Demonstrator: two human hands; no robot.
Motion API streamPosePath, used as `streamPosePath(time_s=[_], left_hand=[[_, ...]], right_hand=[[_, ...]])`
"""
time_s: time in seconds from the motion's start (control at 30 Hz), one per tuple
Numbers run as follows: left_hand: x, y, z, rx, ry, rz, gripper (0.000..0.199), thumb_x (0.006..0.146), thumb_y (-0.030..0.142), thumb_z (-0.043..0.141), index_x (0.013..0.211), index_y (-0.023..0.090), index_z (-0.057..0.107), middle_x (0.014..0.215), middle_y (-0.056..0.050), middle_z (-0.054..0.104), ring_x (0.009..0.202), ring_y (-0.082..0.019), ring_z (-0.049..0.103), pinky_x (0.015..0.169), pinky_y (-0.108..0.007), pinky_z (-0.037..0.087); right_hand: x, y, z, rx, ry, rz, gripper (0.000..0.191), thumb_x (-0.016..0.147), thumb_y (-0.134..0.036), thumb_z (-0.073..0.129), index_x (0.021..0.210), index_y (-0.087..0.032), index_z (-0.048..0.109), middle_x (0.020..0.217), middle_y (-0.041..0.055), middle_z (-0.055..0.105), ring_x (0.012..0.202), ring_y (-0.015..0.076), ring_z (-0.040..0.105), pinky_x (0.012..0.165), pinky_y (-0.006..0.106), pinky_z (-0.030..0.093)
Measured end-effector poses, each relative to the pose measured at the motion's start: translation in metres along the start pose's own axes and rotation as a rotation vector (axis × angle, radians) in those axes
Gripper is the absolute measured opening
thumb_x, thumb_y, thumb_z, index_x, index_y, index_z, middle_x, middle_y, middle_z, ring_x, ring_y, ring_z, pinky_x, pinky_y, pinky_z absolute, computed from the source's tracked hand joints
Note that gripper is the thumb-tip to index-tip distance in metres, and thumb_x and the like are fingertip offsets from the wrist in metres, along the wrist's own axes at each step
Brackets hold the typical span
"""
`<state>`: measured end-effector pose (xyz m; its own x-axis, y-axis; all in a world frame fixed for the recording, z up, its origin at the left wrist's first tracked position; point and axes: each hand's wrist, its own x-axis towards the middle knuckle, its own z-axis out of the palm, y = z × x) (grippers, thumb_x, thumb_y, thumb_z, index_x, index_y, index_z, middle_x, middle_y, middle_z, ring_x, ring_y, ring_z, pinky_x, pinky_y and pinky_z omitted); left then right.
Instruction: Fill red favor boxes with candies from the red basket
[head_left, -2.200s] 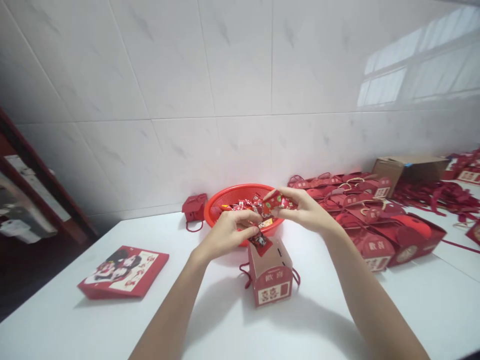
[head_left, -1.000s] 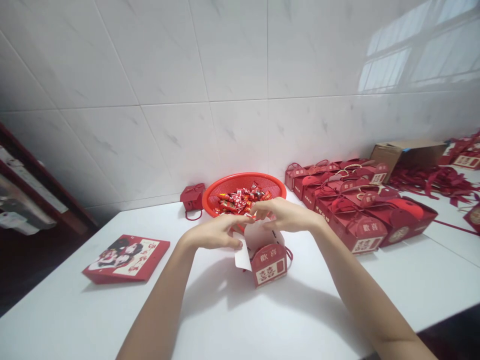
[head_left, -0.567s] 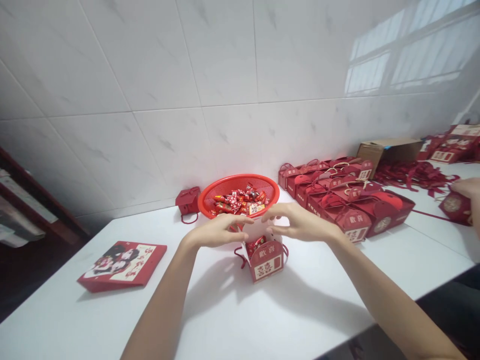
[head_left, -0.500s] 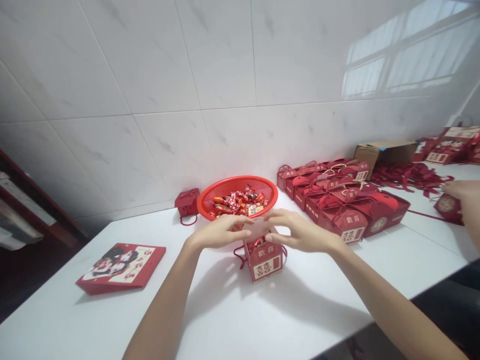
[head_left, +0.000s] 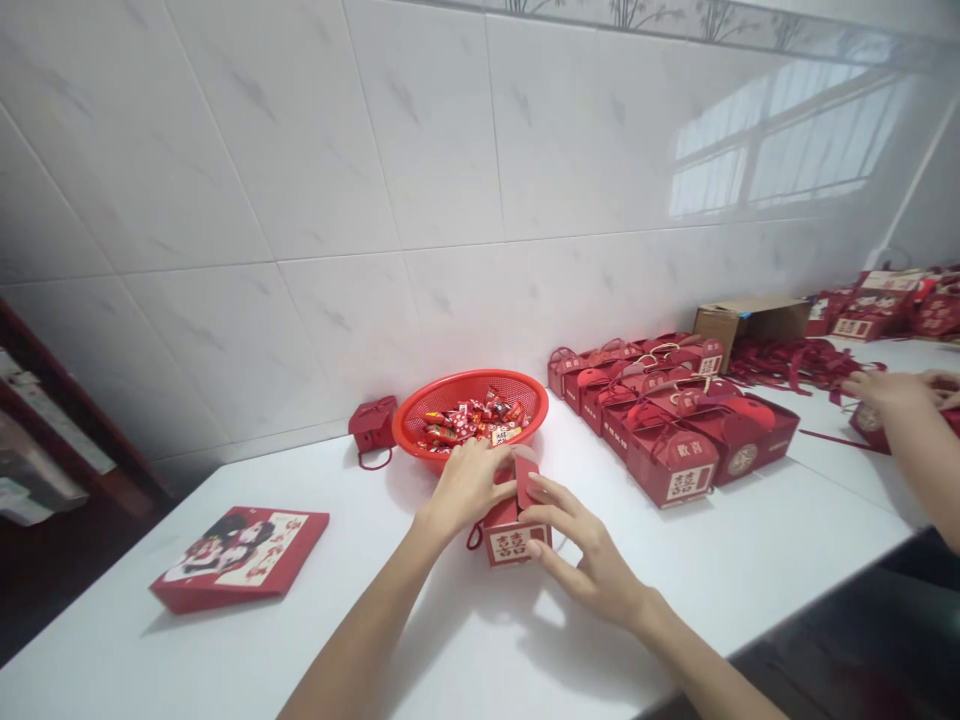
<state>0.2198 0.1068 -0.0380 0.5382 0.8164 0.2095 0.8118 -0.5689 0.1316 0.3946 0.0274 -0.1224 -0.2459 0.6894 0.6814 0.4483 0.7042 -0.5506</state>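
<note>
A small red paper gift box point(head_left: 516, 545) with a cream label of gold-and-red characters stands upright on the table in front of me. Its top flaps are partly folded inward, and a dark red cord loop shows at its left side. My left hand point(head_left: 469, 485) grips the upper left and back flaps, fingers bent over the top. From the right, my right hand point(head_left: 585, 540) holds the front edge, thumb low by the label and fingers on the upper flap. Just behind the box, a red plastic basket point(head_left: 409, 405) contains several wrapped candies point(head_left: 469, 420).
A flat red printed box point(head_left: 244, 555) lies at left, and a small red box point(head_left: 373, 425) sits by the wall. Rows of finished-looking red boxes point(head_left: 667, 420) stand at right. Beyond are a cardboard box point(head_left: 724, 325), ribbons point(head_left: 795, 362) and another person's hands point(head_left: 892, 395).
Both hands have come down onto the gift box and fold its top flaps inward; the candies inside are now covered. The other person's hands have come further into view at right.
</note>
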Motion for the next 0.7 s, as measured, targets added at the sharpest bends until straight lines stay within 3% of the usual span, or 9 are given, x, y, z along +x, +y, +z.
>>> streamPosePath(time_s=[0.13,0.27,0.47,0.7], left_hand=[[0.002,-0.005,-0.001,-0.139,-0.028,0.064,0.018,0.091,0.031,0.056,0.091,0.021,0.071,0.092,-0.006,0.071,0.087,-0.024,0.063,0.073,-0.03,0.045],[0.003,-0.014,-0.008,-0.244,-0.075,0.115,0.028,0.095,0.027,0.045,0.093,0.02,0.072,0.096,-0.005,0.073,0.09,-0.022,0.064,0.079,-0.03,0.045],[0.002,-0.023,-0.012,-0.305,-0.139,0.141,0.03,0.085,0.025,0.059,0.113,0.024,0.07,0.103,-0.005,0.071,0.096,-0.025,0.063,0.086,-0.034,0.046],[-0.014,-0.028,0.013,-0.442,-0.007,0.075,0.055,0.086,0.036,0.065,0.139,0.026,0.052,0.122,-0.008,0.064,0.103,-0.026,0.06,0.093,-0.039,0.048]], right_hand=[[-0.007,0.01,0.012,-0.096,0.04,-0.078,0.035,0.093,-0.025,0.059,0.127,-0.021,0.056,0.144,0.0177,0.054,0.132,0.027,0.054,0.107,0.043,0.049],[-0.008,0.013,0.014,-0.12,0.078,-0.113,0.036,0.092,-0.025,0.059,0.128,-0.023,0.053,0.139,0.016,0.059,0.128,0.026,0.058,0.104,0.042,0.05],[-0.003,0.011,0.015,-0.057,0.105,-0.122,0.036,0.094,-0.024,0.055,0.13,-0.027,0.051,0.125,0.0108,0.069,0.121,0.0255,0.063,0.098,0.041,0.053],[0.002,0.014,0.009,-0.055,0.102,-0.02,0.031,0.098,-0.028,0.049,0.129,-0.026,0.052,0.115,0.0105,0.071,0.101,0.0244,0.069,0.086,0.04,0.057]])
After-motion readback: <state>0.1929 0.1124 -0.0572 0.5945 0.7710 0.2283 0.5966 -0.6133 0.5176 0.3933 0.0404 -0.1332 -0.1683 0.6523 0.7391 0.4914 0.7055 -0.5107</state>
